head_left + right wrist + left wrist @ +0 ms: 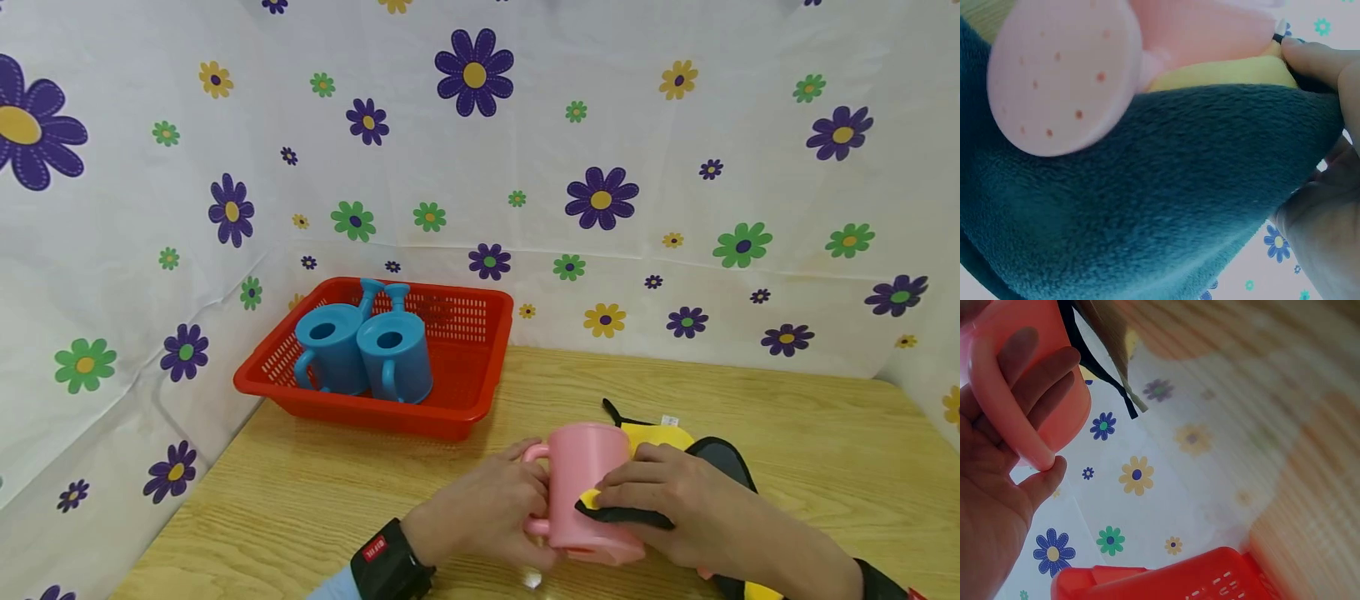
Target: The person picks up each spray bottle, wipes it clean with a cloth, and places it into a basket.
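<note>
A pink watering can (583, 483) lies tilted close over the table, between both hands. My left hand (498, 504) grips its handle (1007, 406); in the left wrist view the fingers pass through the handle and the thumb lies at its lower end. My right hand (682, 500) holds a two-sided cloth (722, 460), yellow and dark grey, against the side of the can. In the right wrist view, the can's round sprinkler head (1063, 78) with small holes stands out in front of the cloth's fuzzy dark side, and the thumb pinches the cloth's edge.
At the back left of the wooden table (810, 433) stands a red basket (480, 392) with perforated walls. Two blue watering cans (397, 354) stand upright in it. A white curtain (525, 142) with printed flowers hangs behind and beside the table.
</note>
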A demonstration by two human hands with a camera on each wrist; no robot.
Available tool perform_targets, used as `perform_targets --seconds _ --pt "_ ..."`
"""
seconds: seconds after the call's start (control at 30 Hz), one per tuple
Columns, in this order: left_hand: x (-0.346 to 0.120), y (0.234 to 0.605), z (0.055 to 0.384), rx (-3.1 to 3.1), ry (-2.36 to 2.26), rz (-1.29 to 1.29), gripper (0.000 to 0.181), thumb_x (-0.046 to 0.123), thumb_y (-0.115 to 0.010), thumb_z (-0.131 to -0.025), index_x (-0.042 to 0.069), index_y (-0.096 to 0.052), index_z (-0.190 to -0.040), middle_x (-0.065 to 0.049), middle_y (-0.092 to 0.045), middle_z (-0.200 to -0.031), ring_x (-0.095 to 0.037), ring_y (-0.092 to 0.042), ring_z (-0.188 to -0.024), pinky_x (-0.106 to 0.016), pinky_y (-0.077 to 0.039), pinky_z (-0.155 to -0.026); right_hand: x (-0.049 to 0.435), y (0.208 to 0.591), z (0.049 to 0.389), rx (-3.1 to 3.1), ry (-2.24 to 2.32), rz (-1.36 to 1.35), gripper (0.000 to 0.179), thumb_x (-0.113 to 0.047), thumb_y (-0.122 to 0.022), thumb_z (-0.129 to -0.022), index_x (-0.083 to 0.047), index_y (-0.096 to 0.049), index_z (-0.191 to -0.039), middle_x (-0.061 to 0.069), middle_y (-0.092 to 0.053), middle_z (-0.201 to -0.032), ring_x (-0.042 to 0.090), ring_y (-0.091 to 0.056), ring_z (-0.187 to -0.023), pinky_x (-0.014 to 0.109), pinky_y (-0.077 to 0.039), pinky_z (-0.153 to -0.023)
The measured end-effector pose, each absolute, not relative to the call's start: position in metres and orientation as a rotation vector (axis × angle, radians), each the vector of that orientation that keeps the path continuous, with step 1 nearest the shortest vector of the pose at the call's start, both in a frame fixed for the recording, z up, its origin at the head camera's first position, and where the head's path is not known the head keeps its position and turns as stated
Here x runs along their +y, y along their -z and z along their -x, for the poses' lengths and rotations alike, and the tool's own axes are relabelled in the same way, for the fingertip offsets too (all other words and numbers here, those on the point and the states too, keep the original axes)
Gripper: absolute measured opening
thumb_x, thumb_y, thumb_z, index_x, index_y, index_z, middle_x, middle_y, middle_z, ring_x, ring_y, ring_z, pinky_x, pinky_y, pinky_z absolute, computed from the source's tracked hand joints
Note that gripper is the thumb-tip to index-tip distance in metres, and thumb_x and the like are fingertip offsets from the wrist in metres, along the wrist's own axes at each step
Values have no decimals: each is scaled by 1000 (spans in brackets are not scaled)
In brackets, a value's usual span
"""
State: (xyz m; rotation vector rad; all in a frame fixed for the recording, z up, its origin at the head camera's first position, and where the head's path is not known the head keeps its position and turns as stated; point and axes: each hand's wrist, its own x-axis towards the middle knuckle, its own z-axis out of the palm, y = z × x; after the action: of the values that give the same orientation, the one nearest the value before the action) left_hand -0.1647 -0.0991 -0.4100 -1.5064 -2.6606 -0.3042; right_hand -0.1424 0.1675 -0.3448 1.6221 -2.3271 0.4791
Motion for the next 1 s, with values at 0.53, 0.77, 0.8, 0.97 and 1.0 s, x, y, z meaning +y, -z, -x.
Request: perform_targets --seconds 0.53,0.77,0.8,0.97,1.0 --pt "-106 407 166 -2581 275 1526 29 47 -69 -86 25 -61 -69 17 -58 -71 -2 -56 -92 -49 -29 -119 176 343 130 -2278 -460 -1631 22 -37 -69 -93 -31 -68 -114 -19 -68 -108 5 -59 -96 32 -53 -79" --pt "-103 410 160 -2477 222 1513 28 48 -66 -89 24 -67 -75 15 -66 -76 -1 -56 -84 -28 -39 -104 178 346 135 -2228 -460 -1595 28 -30 -80 -85 -28 -71 -112 -15 -70 -107 7 -61 -93 31 -54 -77" --pt "-103 410 160 -2477 211 1515 27 48 -66 -90 23 -69 -79 15 -68 -78 -1 -56 -84 -25 -40 -98 178 346 135 -2227 -462 -1592 29 -30 -80 -84 -28 -71 -112 -15 -71 -107 7 -61 -93 31 -54 -77" --pt "-102 407 160 -2485 169 1563 28 47 -64 -93 19 -71 -92 12 -71 -87 -6 -58 -93 -17 -44 -95 179 344 138 -2231 -463 -1592 27 -30 -79 -85 -28 -71 -111 -15 -71 -106 7 -62 -92 30 -54 -77" --pt "-102 407 160 -2483 158 1569 29 47 -63 -93 19 -72 -94 12 -71 -88 -7 -59 -94 -17 -45 -96 178 344 138 -2232 -462 -1594 27 -30 -79 -85 -28 -71 -111 -15 -71 -106 7 -62 -92 30 -55 -77"
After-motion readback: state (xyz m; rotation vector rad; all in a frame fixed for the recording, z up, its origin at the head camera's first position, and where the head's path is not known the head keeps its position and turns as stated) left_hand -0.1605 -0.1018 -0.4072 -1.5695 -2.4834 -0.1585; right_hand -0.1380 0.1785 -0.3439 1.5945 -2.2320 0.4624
